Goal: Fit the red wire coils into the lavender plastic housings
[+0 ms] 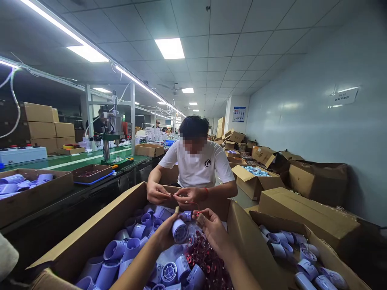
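My left hand [165, 237] is wrapped around a lavender plastic cylinder housing [180, 232], its ribbed round end turned towards me. My right hand [215, 230] pinches a small part with a red wire [197, 214], just right of the housing; the part is too small to make out fully. Tan wraps cover a fingertip on each hand. Both hands are above a big cardboard box [90, 224]. Inside it lie many loose lavender housings [113, 249] on the left and a heap of small round parts with dark red wires [208, 257] on the right.
Across the box a person in a white shirt [193, 165] handles a small part with both hands. Another box of housings [306, 254] stands at right. On the left are a green conveyor [72, 159], a bench press [114, 125] and a tray [93, 172].
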`<state>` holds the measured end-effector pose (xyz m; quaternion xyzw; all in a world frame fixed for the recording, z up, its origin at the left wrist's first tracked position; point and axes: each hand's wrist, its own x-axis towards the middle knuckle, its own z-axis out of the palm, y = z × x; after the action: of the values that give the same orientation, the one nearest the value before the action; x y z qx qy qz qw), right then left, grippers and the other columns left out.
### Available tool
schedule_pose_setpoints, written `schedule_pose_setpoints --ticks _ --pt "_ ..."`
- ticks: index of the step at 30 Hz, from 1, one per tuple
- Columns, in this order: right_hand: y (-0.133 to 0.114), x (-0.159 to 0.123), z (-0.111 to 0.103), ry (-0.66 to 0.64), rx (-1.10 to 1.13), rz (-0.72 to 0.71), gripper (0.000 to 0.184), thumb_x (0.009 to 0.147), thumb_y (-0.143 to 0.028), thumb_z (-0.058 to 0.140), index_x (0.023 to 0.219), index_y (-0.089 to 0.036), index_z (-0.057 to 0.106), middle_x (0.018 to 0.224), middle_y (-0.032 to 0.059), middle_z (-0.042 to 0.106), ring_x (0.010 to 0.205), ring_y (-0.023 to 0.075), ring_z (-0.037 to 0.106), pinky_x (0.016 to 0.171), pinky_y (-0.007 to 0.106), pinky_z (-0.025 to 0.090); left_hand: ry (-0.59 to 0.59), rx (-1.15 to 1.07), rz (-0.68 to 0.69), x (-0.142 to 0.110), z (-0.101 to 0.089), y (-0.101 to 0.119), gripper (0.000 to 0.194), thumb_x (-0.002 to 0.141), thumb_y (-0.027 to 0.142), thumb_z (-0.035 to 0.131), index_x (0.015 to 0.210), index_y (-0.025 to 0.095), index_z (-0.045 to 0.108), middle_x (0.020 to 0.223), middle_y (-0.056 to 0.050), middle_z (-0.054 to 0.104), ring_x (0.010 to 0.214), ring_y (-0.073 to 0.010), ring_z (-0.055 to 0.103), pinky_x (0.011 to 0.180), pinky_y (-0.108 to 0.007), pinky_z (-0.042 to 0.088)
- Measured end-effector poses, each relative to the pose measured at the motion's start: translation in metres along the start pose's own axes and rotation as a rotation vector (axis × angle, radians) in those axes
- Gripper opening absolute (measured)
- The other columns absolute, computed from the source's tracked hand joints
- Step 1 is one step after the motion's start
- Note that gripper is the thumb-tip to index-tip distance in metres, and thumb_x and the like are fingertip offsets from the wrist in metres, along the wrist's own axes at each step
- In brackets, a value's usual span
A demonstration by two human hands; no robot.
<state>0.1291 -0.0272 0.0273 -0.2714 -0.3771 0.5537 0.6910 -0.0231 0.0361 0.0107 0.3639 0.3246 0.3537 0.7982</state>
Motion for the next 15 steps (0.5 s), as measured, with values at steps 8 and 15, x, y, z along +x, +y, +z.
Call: schedule_pose_setpoints --ticks 8,15 --pt "-0.011 -0.005 0.0 0.085 -0.017 -0.019 0.042 0.046 -0.04 0.087 0.073 -0.018 0.065 0.062 -0.0031 0.059 0.054 0.0071 0.048 0.052 0.019 0.04 0.103 0.432 0.376 0.007 -0.004 0.0 0.05 0.054 0.035 0.08 0.095 0.02 0.054 0.086 -0.002 0.063 0.076 -0.0207 0.06 0.07 -0.034 0.048" --pt "-0.027 -0.023 0.01 0.074 -0.538 -0.226 0.038 0.061 -0.052 0.075 0.072 -0.018 0.065 0.06 -0.0002 0.059 0.054 0.0117 0.05 0.051 0.023 0.042 0.247 0.986 0.938 -0.001 0.002 0.003 0.042 0.053 0.025 0.078 0.092 0.021 0.062 0.095 -0.007 0.063 0.095 -0.0292 0.053 0.087 -0.044 0.04"
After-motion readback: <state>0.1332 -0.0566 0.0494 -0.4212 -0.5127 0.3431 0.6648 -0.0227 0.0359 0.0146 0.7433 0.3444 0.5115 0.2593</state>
